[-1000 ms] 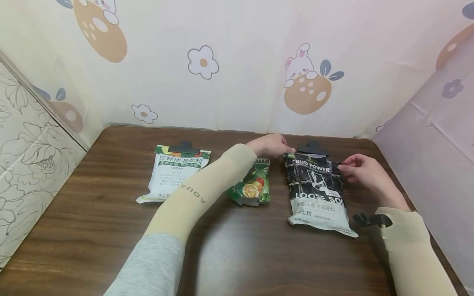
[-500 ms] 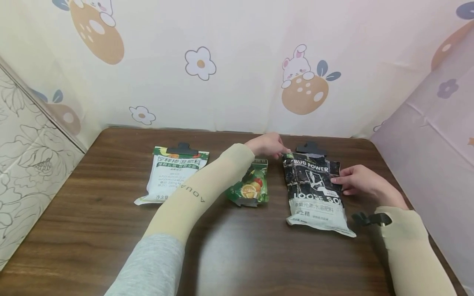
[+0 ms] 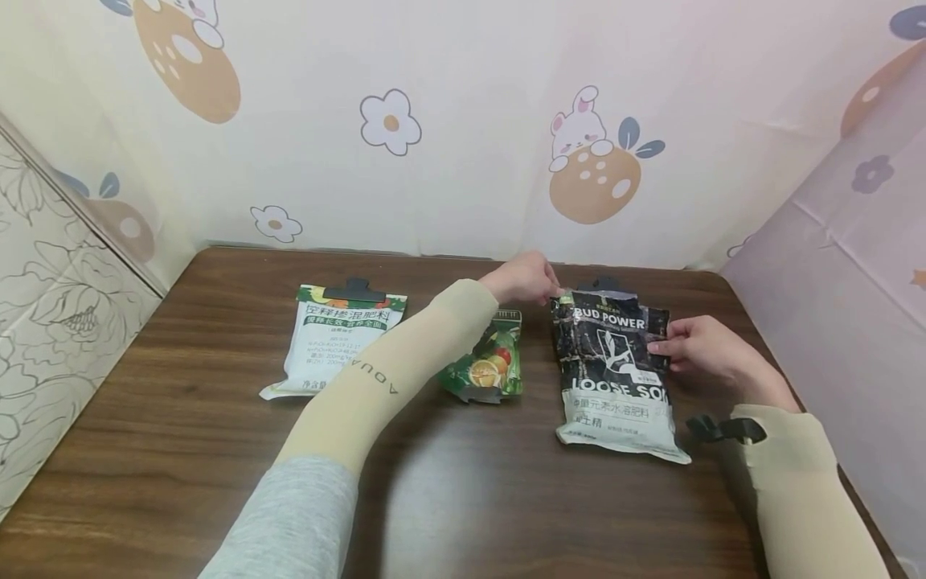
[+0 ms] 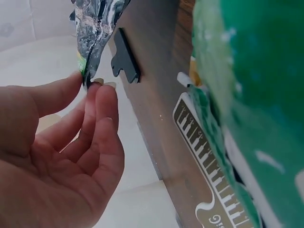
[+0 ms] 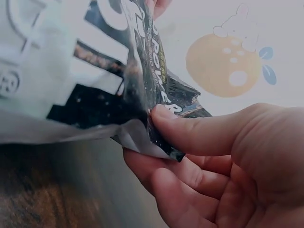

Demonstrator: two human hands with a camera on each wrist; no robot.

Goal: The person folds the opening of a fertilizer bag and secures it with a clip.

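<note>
A black-and-white printed bag (image 3: 611, 378) lies on the right of the table, its lettering reading "BUD POWER". My left hand (image 3: 522, 277) pinches its top left corner between thumb and fingertips. At the bag's right edge, my right hand (image 3: 712, 350) has the thumb on the front and fingers underneath, as the right wrist view shows of the bag side (image 5: 109, 85). Behind the bag's top edge is a black clip (image 3: 599, 285), mostly hidden from the head; in the left wrist view the clip (image 4: 124, 56) lies on the table, apart from the bag.
A small green pouch (image 3: 502, 366) with fruit pictures lies partly under the left arm. Beside it, the left wrist view shows a strip with piano keys (image 4: 209, 166). Farther left is a white bag (image 3: 325, 346) with a black clip (image 3: 354, 294) on top. A printed curtain stands behind the table.
My right hand has slid from the bag's upper right corner down its edge and inward, taking hold there. The bag's top has risen and now covers more of the clip.
</note>
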